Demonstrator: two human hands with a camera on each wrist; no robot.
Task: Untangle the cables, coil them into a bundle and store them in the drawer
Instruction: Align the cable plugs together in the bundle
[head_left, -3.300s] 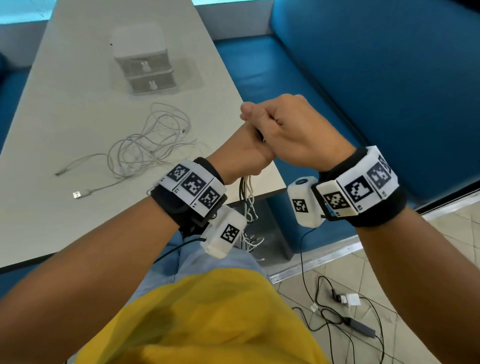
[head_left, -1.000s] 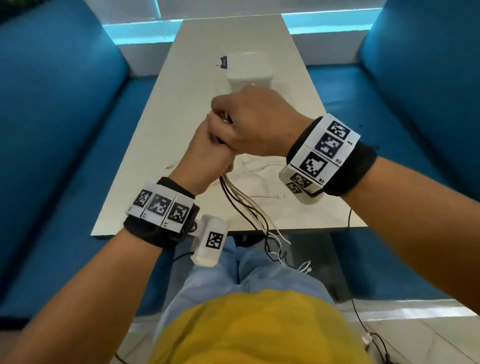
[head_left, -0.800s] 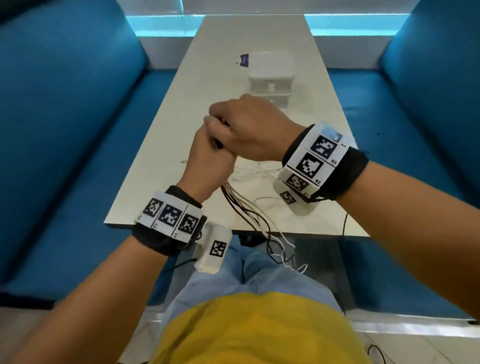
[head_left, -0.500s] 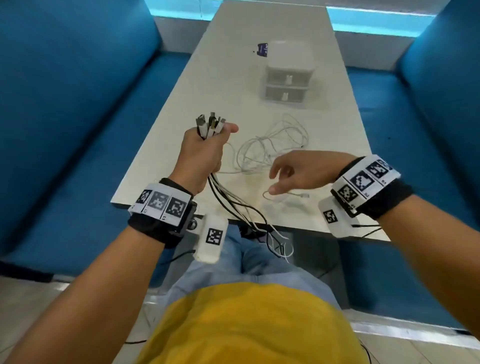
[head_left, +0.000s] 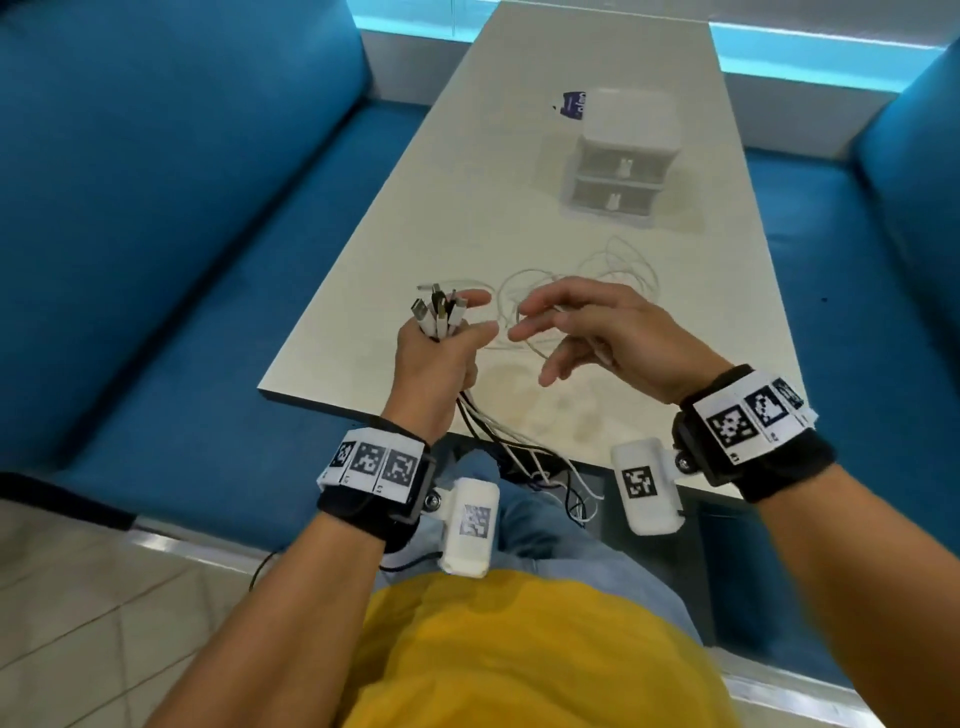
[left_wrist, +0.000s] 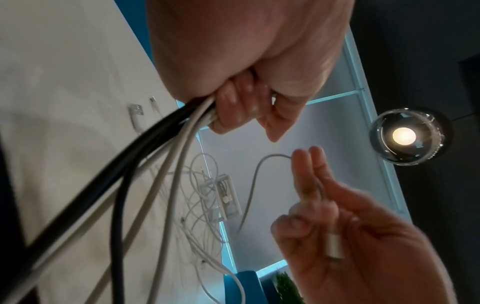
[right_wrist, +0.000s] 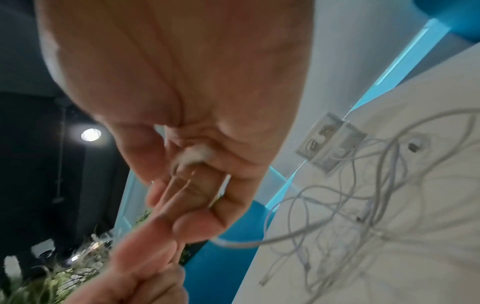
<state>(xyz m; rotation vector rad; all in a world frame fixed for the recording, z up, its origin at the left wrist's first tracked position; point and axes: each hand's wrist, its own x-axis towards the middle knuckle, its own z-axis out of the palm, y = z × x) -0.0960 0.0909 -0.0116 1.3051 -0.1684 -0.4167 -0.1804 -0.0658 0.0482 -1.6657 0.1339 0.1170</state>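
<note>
Nearest the body, black and white cable lengths (head_left: 524, 452) trail off the table edge toward the lap; above them the left hand (head_left: 436, 358) grips a gathered bunch of cables in a fist, plug ends (head_left: 436, 312) sticking up past the fingers, index finger and thumb stretched toward the other hand; just beside it the right hand (head_left: 597, 332) holds one thin white cable (left_wrist: 253, 181), its white plug (left_wrist: 335, 244) lying across the palm under loosely curled fingers. The step in hand appears to be gathering, one end at a time; the next move likely calls for slipping this plug into the left fist beside the others. Beyond the hands a loose white tangle (head_left: 582, 280) lies on the table (head_left: 415, 208); farther still stands a small white two-drawer unit (head_left: 621, 161), both drawers closed, with what may be cables showing faintly through their fronts.
</note>
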